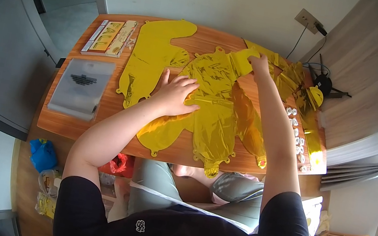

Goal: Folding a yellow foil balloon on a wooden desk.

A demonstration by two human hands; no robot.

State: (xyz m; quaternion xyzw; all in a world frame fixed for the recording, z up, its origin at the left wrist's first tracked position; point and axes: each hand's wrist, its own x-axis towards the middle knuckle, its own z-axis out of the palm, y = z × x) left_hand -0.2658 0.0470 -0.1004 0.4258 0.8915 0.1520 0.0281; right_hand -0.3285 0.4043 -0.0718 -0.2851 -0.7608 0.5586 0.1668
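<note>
- Left hand (176, 94) is lying flat with fingers spread, pressing down on the middle of the gold foil balloon (216, 107); it is closing on nothing, only pinning the sheet.
- Right hand (260, 63) is reaching to the far end of that balloon, fingertips pinching its upper tab, thumb and fingers nearly shut on the foil.
- Wooden table (101, 128) is carrying everything; the balloon is lying deflated across its centre, with its lower lobes hanging over the near edge.
- Gold foil balloon is looking crumpled and glossy, with small scalloped tabs along the rim, overlapping other flat gold pieces.
- Second gold balloon (152, 56) is lying just to the left, touching or nearly touching the left hand's side of the sheet.
- Grey plastic bag (81, 86) is resting well to the left, cardboard strips (109, 37) beyond it.
- Small white pieces (297, 134) are sitting in a row near the right edge.
- Risk, as I judge it: pulling at the tab while the palm is pinning the middle could tear or crease the thin foil; the overhanging part could drag the sheet off the table.
</note>
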